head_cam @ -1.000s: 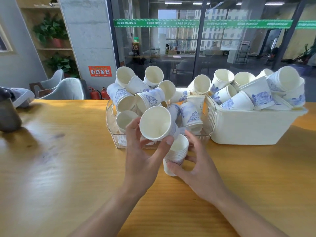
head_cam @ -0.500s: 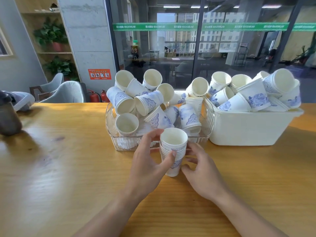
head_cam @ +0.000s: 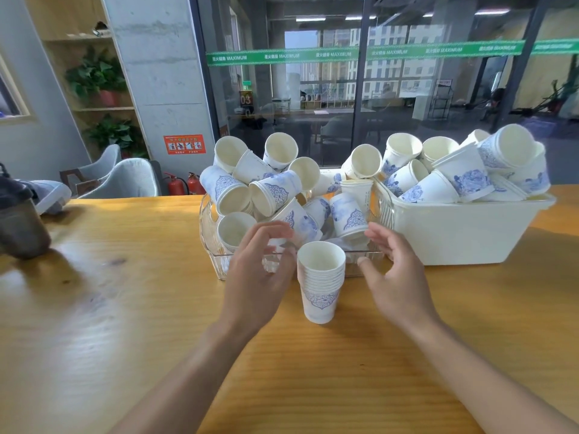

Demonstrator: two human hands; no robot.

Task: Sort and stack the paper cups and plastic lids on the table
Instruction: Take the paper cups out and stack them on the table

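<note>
Wooden table [head_cam: 125, 324] w/ glass office wall behind; both hands hover over it, nothing held. Left hand [head_cam: 255, 277] sits just left of the cup stack [head_cam: 321, 283], fingers loosely spread, not touching; right hand [head_cam: 396, 277] just right of it, also loose and clear of it. Stack stands upright btwn them on the bare wood.

Step, as I read it: fetch next loose cup. Best to take one off the top of the pile beyond the hands so others don't roll, then drop it in mouth-up, straight, steadying the stack w/ the other hand.

Stack: white paper cups, blue ornament on bottom one, rims tightly nested. Just past it, clear basket [head_cam: 208, 233] heaped w/ cups; further right, white tub [head_cam: 463, 233] likewise. No lids visible.
</note>
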